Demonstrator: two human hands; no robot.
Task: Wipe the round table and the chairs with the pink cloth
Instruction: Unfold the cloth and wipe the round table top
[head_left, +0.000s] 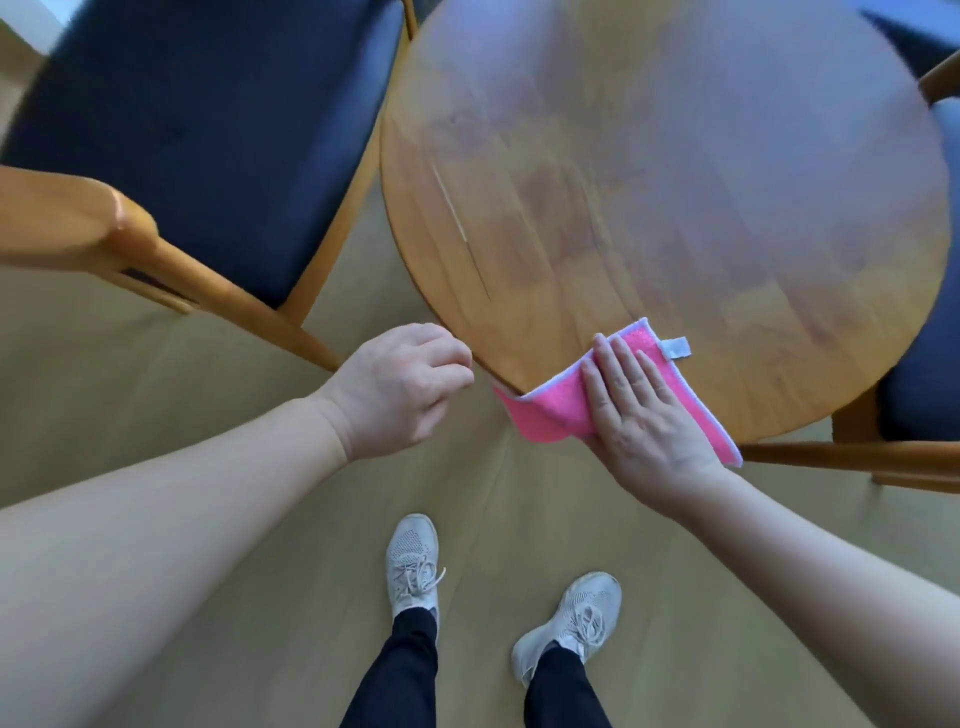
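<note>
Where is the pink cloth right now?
In the head view the cloth lies on the near edge of the round table, partly hanging over it, under the flat right hand.

There is one view only, from a wide-angle camera worn on the person's head, looking steeply down and a little forward. It sits close above the scene: both bare forearms run in from the lower corners and fill much of the bottom half. Directly below, at the bottom edge, are two pale grey laced trainers (415, 561) on the light wooden floor (208, 395). The round, honey-coloured wooden worktop (665, 182) fills the upper right, seen nearly from overhead, its near rim at mid-frame. A wooden-framed chair with a dark blue seat (197, 130) takes the upper left. Straight lines bow towards the edges, and the far parts are blurred.
</note>
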